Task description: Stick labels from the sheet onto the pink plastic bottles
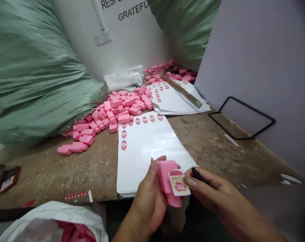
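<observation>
My left hand [151,193] is wrapped round a small pink plastic bottle [165,171], its neck pointing down toward me. A printed "BABY" label sticker [179,185] lies against the bottle's right side, and I cannot tell whether it is stuck down. My right hand [213,191] pinches the sticker's right edge under the thumb. A black stick-like tool [200,175] also sits in that hand, its kind unclear. Below the hands, on the table's front, lies a stack of white label sheets [144,161] with oval stickers along its top and left edges.
Pink bottles [124,104] are heaped behind the sheets, beside a big green sack [38,74]. A wooden stick [182,90] rests on more label sheets [165,104]. A black wire frame [243,117] leans at right. A white bag [56,215] with pink bottles stands at lower left.
</observation>
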`<state>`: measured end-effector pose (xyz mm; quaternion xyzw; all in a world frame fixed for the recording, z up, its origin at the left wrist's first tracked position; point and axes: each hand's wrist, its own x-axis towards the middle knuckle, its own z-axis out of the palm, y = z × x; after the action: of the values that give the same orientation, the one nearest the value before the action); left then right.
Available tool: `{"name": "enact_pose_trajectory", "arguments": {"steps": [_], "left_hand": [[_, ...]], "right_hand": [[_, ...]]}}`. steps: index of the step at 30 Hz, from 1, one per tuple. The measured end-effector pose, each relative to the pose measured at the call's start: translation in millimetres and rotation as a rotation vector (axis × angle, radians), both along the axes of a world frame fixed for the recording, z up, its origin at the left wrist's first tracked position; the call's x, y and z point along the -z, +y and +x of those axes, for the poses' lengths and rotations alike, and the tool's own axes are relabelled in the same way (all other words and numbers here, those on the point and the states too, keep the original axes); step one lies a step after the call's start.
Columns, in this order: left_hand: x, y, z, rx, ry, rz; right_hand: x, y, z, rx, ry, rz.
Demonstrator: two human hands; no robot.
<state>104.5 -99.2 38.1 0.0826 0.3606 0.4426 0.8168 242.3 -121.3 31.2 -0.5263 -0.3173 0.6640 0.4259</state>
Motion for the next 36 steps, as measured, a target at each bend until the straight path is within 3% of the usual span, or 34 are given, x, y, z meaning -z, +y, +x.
{"name": "enact_pose_trajectory", "arguments": {"steps": [9,21,30,36], "left_hand": [[-1.8,3,2,-0.047,0.04,0.007],[7.9,-1,2,-0.071,0.096,0.124],[10.7,-2,0,-0.052,0.137,0.193],[8.5,-4,-3,0.022,0.173,0.281]], "right_hand": [[-3.7,3,-10,0.12,0.192,-0.077],[-2.1,8,-13,0.107,0.089,-0.055],[0.4,7,-11,0.086,0.161,-0.054],[-1.2,8,-12,0.083,0.08,-0.04]]}}
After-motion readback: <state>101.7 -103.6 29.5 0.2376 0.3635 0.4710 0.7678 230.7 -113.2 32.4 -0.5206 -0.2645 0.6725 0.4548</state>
